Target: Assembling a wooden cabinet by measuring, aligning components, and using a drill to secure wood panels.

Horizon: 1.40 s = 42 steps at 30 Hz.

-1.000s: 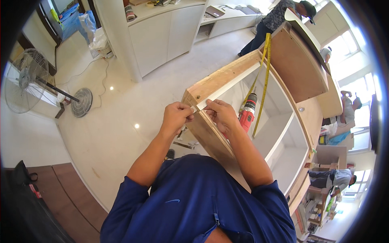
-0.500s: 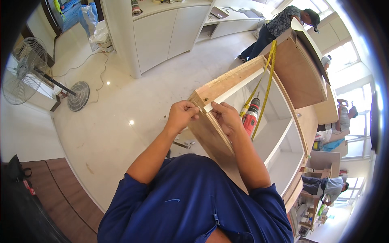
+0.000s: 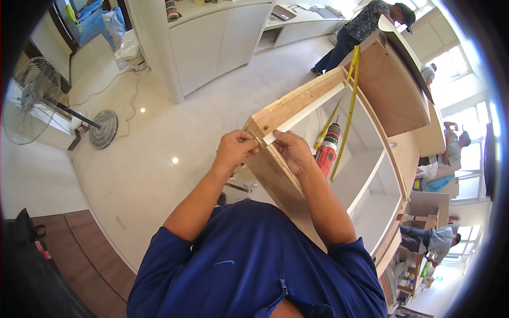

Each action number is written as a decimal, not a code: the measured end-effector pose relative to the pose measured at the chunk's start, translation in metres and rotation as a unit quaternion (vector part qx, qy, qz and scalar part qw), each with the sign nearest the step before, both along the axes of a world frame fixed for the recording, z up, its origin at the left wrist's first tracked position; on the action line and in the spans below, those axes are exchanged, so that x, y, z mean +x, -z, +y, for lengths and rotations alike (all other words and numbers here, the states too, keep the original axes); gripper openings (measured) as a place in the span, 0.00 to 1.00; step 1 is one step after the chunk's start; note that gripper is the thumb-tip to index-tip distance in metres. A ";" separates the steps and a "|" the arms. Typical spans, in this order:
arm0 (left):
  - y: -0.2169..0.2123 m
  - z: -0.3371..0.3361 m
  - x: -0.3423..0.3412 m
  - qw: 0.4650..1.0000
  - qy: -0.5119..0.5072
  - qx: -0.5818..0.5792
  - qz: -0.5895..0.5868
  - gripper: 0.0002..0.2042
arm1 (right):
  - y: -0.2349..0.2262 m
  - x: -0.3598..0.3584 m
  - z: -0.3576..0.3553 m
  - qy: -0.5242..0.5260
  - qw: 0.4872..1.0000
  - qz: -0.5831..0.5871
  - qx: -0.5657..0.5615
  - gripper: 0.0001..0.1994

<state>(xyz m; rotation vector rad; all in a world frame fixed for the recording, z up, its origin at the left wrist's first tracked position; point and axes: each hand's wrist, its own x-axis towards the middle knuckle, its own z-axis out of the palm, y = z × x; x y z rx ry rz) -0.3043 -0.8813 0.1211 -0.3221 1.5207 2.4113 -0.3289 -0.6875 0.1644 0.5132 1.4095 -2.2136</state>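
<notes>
- Head view: a person's left hand [image 3: 237,151] pressed thumb and fingertips together at the corner of a wooden cabinet [image 3: 302,102]; what lay between them was too small to tell.
- The right hand [image 3: 295,152] pinched a white strip [image 3: 270,139] at that same corner.
- A red drill [image 3: 325,153] lay near the right hand, beside a looped yellow measuring tape [image 3: 351,106].

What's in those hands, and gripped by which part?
The right hand holds a white strip near its end, at the cabinet corner. Whether the left hand grips anything cannot be told.
</notes>
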 end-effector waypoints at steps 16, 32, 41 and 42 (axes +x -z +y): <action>-0.010 0.005 0.001 0.998 -0.034 -0.022 -0.043 0.06 | 0.003 0.002 -0.003 -0.007 0.999 0.006 0.034 0.13; -0.018 -0.002 -0.011 0.995 0.041 -0.067 -0.053 0.07 | 0.000 0.004 -0.004 -0.001 0.999 0.014 0.036 0.17; -0.017 -0.009 -0.013 0.993 0.078 -0.078 -0.050 0.08 | -0.005 0.004 -0.004 -0.005 0.999 0.016 0.032 0.21; -0.011 -0.014 -0.015 0.993 0.081 -0.077 -0.049 0.08 | -0.007 0.005 -0.002 -0.002 0.999 0.017 0.034 0.21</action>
